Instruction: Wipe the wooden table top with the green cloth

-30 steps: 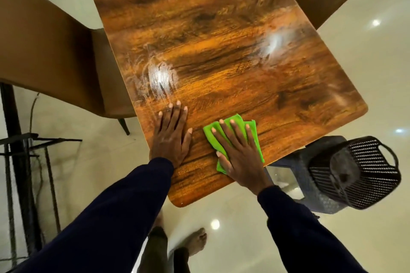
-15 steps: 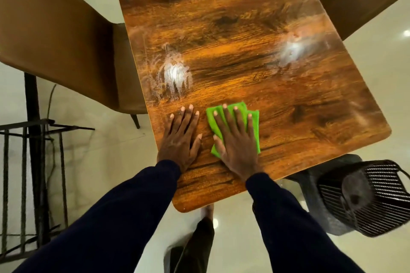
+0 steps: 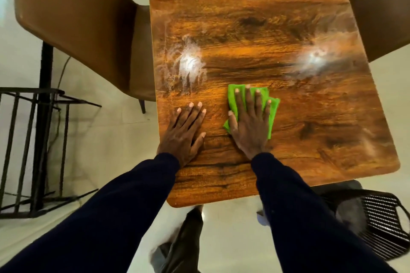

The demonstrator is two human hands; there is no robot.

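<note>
Near the surface's [image 3: 310, 131] front edge, right hand [image 3: 249, 126] presses flat on the soft, limp green cloth [image 3: 274, 106]; left hand [image 3: 183, 133] braces, fingers spread, holding nothing.

glossy pale floor [image 3: 119, 139], left chair [image 3: 73, 20], right chair [image 3: 381, 13], black metal rack [image 3: 28, 90], dark basket [image 3: 381, 228].

The desk [image 3: 244, 17] has a glossy wooden top with dark grain and rounded near corners. A folded green cloth [image 3: 231, 97] lies flat on it, toward the near end. The right hand [image 3: 249, 126] presses on the cloth with fingers straight and spread. The left hand [image 3: 184, 131] rests flat on the bare wood just beside it. Two whitish streaky smears, one [image 3: 188, 66] beyond the left hand and one [image 3: 315, 57] toward the right edge, catch the light.
</note>
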